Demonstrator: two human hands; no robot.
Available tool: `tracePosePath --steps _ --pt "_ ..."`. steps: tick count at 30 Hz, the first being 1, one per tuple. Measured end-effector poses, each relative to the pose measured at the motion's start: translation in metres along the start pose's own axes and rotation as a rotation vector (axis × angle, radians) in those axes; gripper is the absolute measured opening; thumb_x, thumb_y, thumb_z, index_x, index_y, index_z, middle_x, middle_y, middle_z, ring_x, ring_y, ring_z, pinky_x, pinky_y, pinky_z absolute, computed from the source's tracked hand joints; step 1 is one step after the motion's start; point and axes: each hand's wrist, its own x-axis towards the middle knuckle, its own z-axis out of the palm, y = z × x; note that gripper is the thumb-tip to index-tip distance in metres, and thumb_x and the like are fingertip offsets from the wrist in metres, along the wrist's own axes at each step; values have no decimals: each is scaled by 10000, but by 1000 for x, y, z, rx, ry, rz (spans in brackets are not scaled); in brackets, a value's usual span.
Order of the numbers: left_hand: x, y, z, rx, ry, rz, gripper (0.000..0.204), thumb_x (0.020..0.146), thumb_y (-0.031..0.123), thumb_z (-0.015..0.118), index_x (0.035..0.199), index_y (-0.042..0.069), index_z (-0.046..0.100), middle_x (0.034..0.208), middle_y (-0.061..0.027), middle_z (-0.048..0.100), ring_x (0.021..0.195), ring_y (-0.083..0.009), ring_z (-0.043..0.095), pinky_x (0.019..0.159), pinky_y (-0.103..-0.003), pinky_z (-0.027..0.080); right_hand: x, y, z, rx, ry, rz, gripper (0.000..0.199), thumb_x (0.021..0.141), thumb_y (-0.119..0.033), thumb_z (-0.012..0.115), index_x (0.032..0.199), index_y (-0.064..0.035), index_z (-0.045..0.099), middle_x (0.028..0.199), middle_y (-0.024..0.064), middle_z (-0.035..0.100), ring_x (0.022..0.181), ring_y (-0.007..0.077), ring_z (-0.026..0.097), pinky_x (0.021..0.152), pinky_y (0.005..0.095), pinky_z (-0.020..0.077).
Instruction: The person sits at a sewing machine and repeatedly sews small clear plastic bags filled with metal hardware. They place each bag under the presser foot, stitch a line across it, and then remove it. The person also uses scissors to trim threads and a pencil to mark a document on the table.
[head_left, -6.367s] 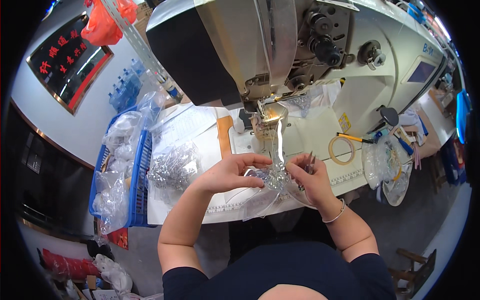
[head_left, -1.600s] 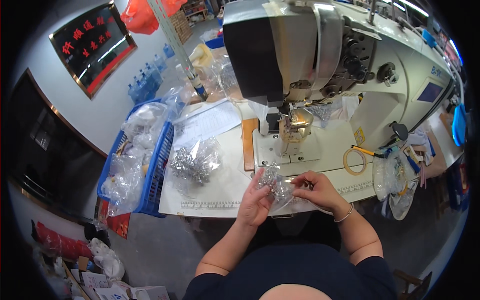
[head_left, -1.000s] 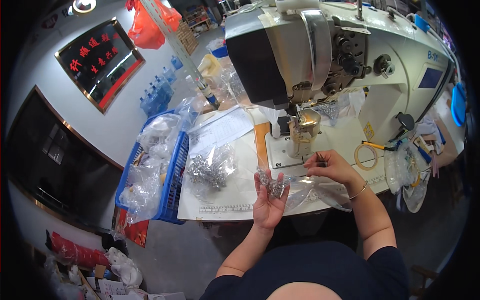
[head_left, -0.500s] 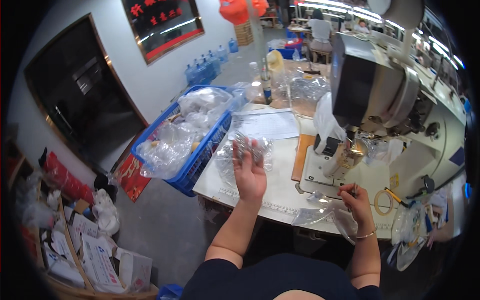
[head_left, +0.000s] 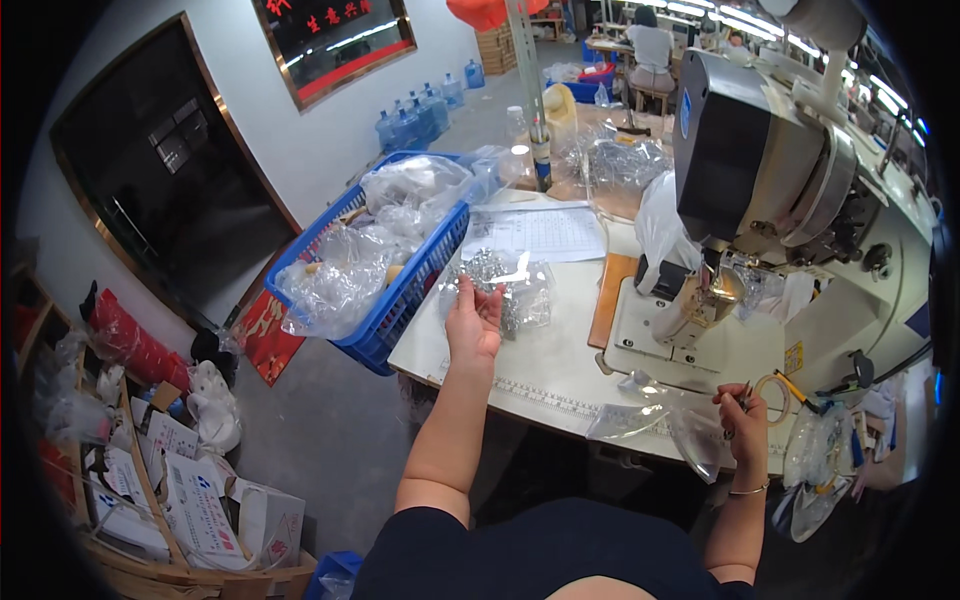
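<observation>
My left hand [head_left: 475,325] is palm up with its fingers apart and slightly curled, at the near side of a clear plastic bag [head_left: 535,300]. Small shiny metal pieces [head_left: 490,265] lie in or on that bag, just beyond my fingertips; whether I touch any is hard to see. At the table's front edge, my right hand [head_left: 745,425] is closed around a small, dark, thin tool [head_left: 746,392] whose kind I cannot make out. Beside it, a clear plastic sheet or pouch [head_left: 640,422] lies on the edge and partly hangs over it.
A sewing machine [head_left: 740,150] stands on the right of the white table [head_left: 540,375]. Past my left hand are printed papers [head_left: 545,230]; a brown strip [head_left: 610,300] lies beside the machine. A blue basket [head_left: 400,310] of clear bags is left. A tape roll [head_left: 772,398] lies right.
My left hand has moved slightly left and lower, away from the metal pieces. My right hand has moved to the right and a little nearer. The whole view has shifted slightly.
</observation>
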Motion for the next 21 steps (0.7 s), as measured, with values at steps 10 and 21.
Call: tracePosePath --steps 10,21 --pt "-19 12 -23 552 -390 -359 337 915 329 565 906 -7 603 713 -66 608 639 -202 628 510 -241 486 -10 32 -33 -1068 372 -443 307 714 -56 672 1009 -24 593 936 120 591 877 300 554 777 368 462" --pt "-127 -106 15 1345 -1356 674 242 787 82 673 997 -27 624 970 -153 647 911 -315 622 771 -325 504 -15 45 -33 -1024 429 -464 299 725 -35 637 1020 -56 592 963 104 592 903 295 571 767 370 478"
